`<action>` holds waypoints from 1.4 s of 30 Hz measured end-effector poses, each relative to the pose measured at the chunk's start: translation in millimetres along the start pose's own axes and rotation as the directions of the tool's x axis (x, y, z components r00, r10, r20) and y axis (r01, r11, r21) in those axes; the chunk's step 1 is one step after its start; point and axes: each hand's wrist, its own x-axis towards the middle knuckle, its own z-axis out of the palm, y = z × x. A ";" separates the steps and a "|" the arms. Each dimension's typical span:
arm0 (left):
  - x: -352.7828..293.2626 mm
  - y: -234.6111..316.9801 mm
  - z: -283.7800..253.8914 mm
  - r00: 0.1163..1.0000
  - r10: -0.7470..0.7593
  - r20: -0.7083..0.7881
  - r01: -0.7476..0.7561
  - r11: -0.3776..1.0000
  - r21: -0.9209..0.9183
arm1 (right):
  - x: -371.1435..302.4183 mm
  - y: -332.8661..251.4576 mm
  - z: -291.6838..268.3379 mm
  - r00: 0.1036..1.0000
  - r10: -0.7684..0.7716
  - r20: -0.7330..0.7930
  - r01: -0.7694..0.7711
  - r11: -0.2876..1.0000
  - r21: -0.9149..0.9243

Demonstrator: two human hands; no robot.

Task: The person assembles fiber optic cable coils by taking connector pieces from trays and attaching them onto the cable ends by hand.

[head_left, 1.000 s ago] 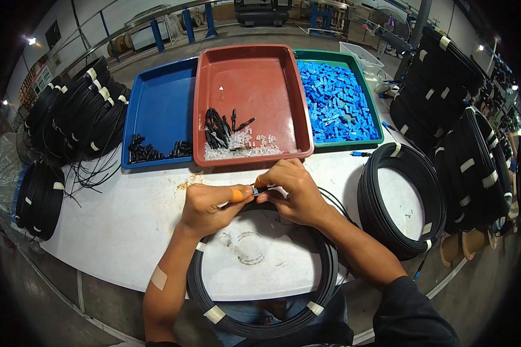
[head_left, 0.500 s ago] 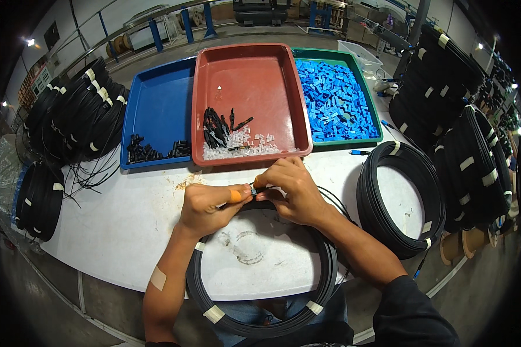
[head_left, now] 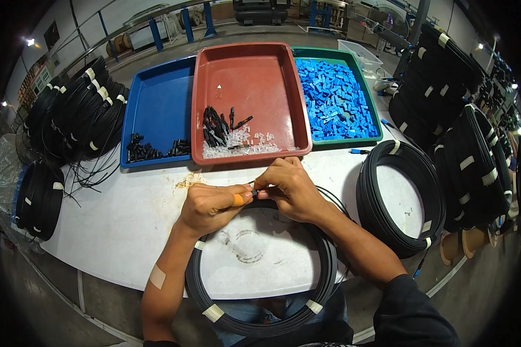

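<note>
My left hand (head_left: pixel 209 203) and my right hand (head_left: pixel 288 186) meet over the far rim of a black cable coil (head_left: pixel 325 272). Between the pinched fingertips of both is a small dark connector (head_left: pixel 255 193), mostly covered by the fingers, so its exact form is unclear. Orange wraps cover a finger of each hand. The coil is bound with pale tape and overhangs the table's near edge. Just beyond my hands stands a red tray (head_left: pixel 249 75) with black connector parts (head_left: pixel 215 128) and small clear pieces (head_left: pixel 231 151).
A blue tray (head_left: pixel 162 104) with short black sleeves stands left of the red one; a green tray (head_left: pixel 369 110) of blue clips stands right. Another cable coil (head_left: pixel 367 196) lies on the white table (head_left: pixel 116 231). Stacked coils (head_left: pixel 87 115) rise at left and others (head_left: pixel 434 81) at right.
My fingertips have shifted slightly around the connector, which shows less than before. Both hands stay in nearly the same place, and the trays and coils have not moved.
</note>
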 end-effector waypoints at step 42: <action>1.0 -0.7 -0.7 0.985 0.174 0.004 -0.173 0.971 0.164 | 0.3 -0.4 0.9 0.999 0.053 0.012 -0.054 0.995 0.082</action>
